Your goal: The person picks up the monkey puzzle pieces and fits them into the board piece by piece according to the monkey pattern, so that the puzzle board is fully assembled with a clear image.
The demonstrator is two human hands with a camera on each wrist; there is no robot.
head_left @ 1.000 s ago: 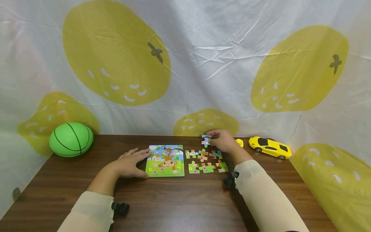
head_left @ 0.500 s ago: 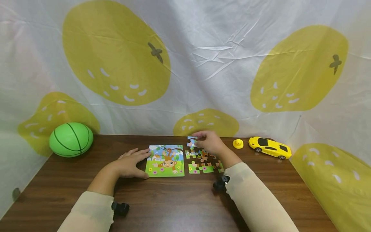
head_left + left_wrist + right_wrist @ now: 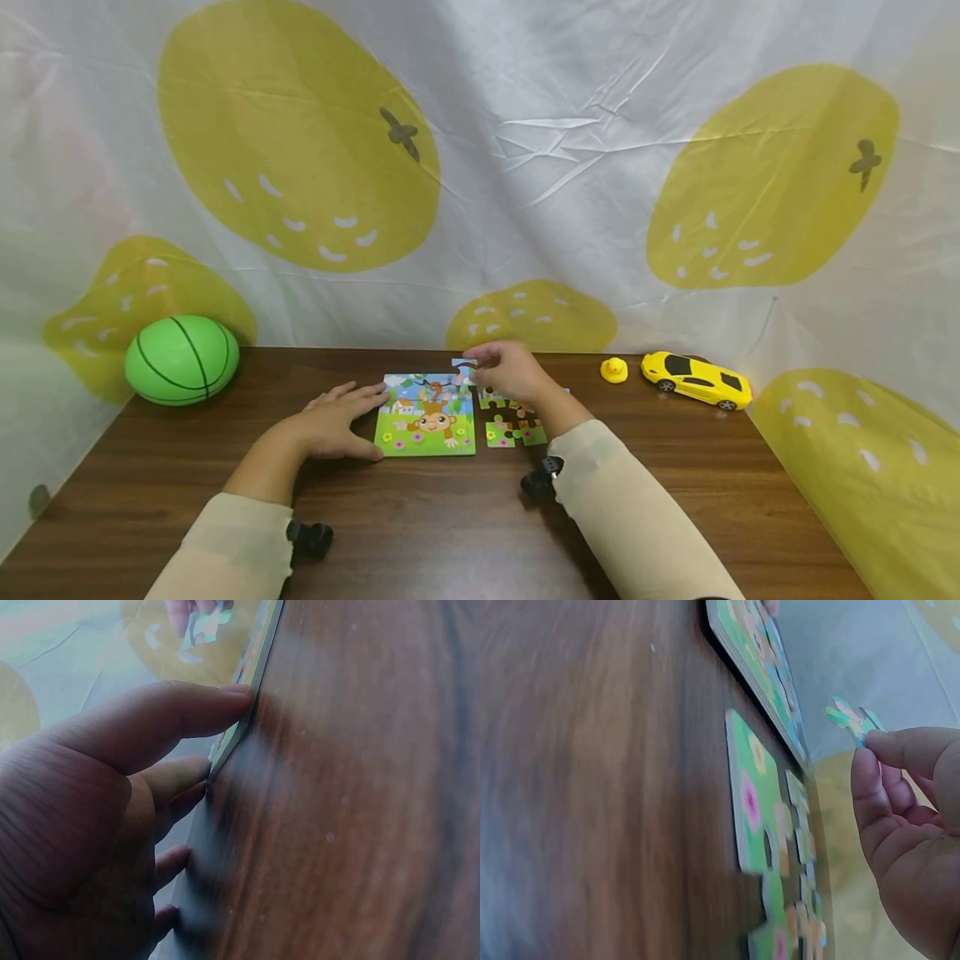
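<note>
A square puzzle board (image 3: 423, 437) with a monkey picture lies flat on the table. Against its left side rests my left hand (image 3: 330, 427), thumb near the lower corner and fingers near the upper one. The left wrist view shows that thumb touching the board's edge (image 3: 259, 671). My right hand (image 3: 513, 373) pinches a puzzle piece (image 3: 462, 369) between thumb and fingertips, raised over the board's top right corner. In the right wrist view the piece (image 3: 849, 716) is blue, green and pink, apart from the board. Loose puzzle pieces (image 3: 501, 435) lie right of the board, some behind my right hand.
A small yellow duck (image 3: 614, 371) and a yellow toy car (image 3: 697, 381) stand at the back right. The green ball (image 3: 182, 360) sits at the back left. A fruit-patterned cloth (image 3: 525, 208) hangs behind the table (image 3: 420, 533).
My right hand has carried the pinched puzzle piece leftward, from above the loose pieces to the board's top right corner. The duck has come into full view. My left hand stays at the board.
</note>
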